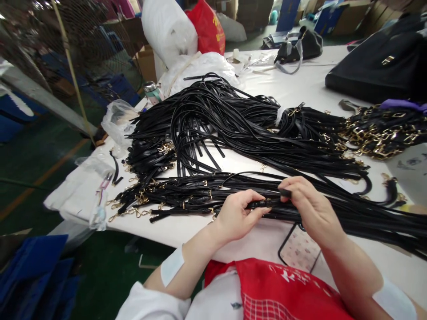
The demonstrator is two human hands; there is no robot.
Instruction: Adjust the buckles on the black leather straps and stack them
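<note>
Between thumb and fingers, my left hand [238, 214] pinches a short black strap piece [259, 204] with a small buckle-like part. My right hand [310, 206] is closed on a black strap end [285, 193], just right of the left hand. Both hands are over the near row of black straps [193, 189], which have gold buckles and clasps at their left ends. Behind them lies a large heap of long black straps [227, 115], bound by a white tie [280, 115] toward the right. Fingers hide part of the held pieces.
A phone [298, 250] with a patterned case lies at the near edge of the white table [160, 233]. Purple-tied straps with gold clasps [383, 129] and black bags [373, 66] are on the right. A cup [152, 92], plastic bags and small snips [103, 184] lie left.
</note>
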